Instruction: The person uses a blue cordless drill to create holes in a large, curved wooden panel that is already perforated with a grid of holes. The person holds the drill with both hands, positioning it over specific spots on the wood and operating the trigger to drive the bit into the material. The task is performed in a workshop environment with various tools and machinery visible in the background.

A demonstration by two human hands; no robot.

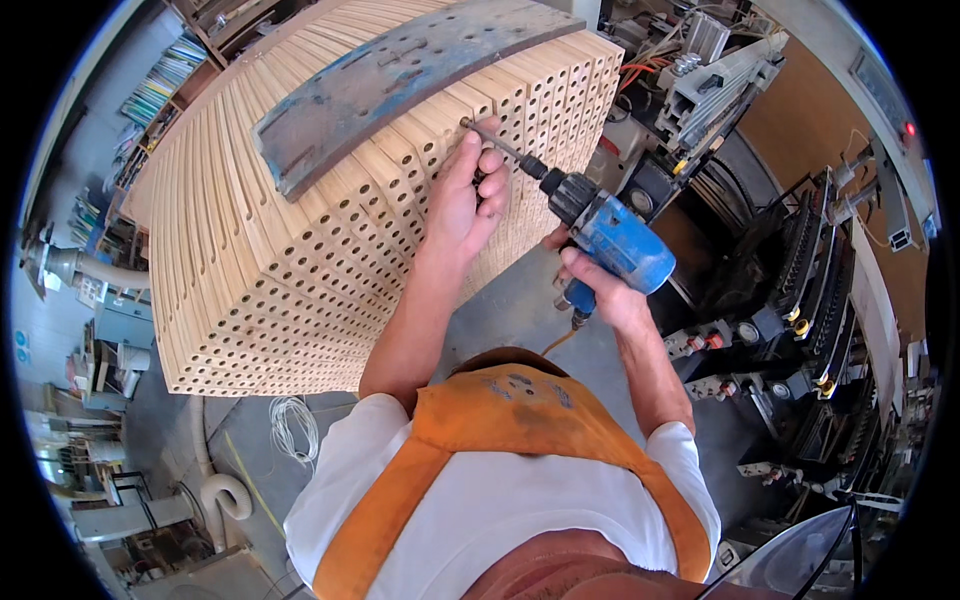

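Note:
My right hand grips the handle of a blue power drill with a black chuck. From the chuck a long thin driver bit points up and left. Its tip meets a small metal fitting at a hole in the end of a wooden piece, in a large stack of wooden pieces. Beside the bit is my left hand, thumb and forefinger close to the tip. Its other fingers curl round small dark pieces, too small to name exactly. A worn metal plate lies across the stack's top.
A thin orange-brown cord hangs from the drill's handle. Black machinery with gauges stands at the right. Coiled white cable and a pale hose lie on the floor at the lower left. Shelves stand at the far left.

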